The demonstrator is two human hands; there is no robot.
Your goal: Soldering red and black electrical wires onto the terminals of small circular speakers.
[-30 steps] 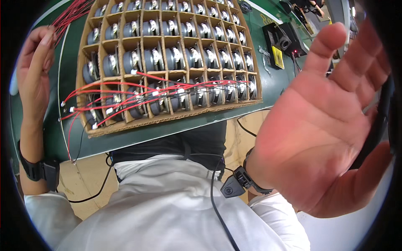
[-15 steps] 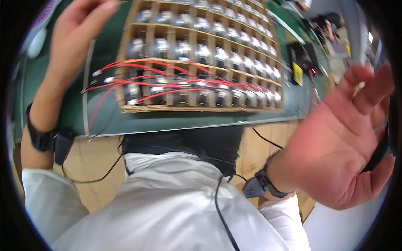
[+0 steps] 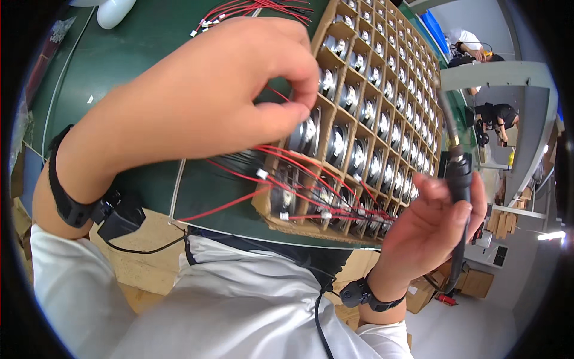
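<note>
My left hand (image 3: 239, 84) is closed in a pinch over the near left part of a cardboard box (image 3: 272, 224). A thin red wire (image 3: 277, 93) shows in the gap of its fingers and runs to the fingertips. Right below the pinch sits a round silver-and-black part, apparently a small speaker (image 3: 306, 134), in its divider cell. Several more fill the grid. My right hand (image 3: 427, 221) is wrapped round a soldering iron (image 3: 459, 179), its metal tip pointing up and away. Red and black wires (image 3: 287, 188) with white plugs lie across the box's near cells.
Another bundle of red and black wires (image 3: 257, 7) lies at the far edge of the green table (image 3: 119, 66). A white rounded object (image 3: 115, 12) is at the far left. Co-workers (image 3: 499, 116) are at the right, beyond a grey metal frame (image 3: 499, 75).
My right hand, open before, now holds the soldering iron. My left hand has come over the box's left cells, still pinching. The view has turned, so the box appears further right and tilted.
</note>
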